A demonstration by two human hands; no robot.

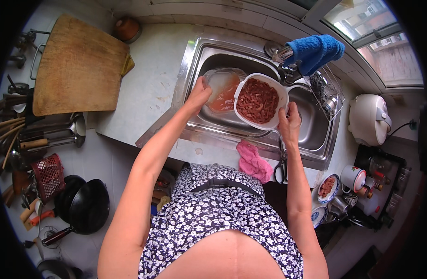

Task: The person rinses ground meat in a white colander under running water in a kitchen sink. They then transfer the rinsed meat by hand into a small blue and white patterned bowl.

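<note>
My left hand [200, 93] grips the rim of a clear bowl [217, 81] in the left basin of a stainless steel double sink [227, 121]. Reddish, cloudy water fills part of the bowl. My right hand [289, 120] holds the right side of a white plastic basket [237, 101], tilted a little. Inside the basket lie thin strips of raw red meat [257, 101]. The basket hangs over the sink and overlaps the bowl's right edge; whether the two touch, I cannot tell.
A pink cloth [254, 162] and scissors [282, 162] lie at the sink's front edge. A blue towel [314, 52] drapes over the faucet. Right of the sink are a wire rack [333, 113], a rice cooker [368, 118] and a plate of meat [327, 188]. A wooden cutting board [81, 66] stands left.
</note>
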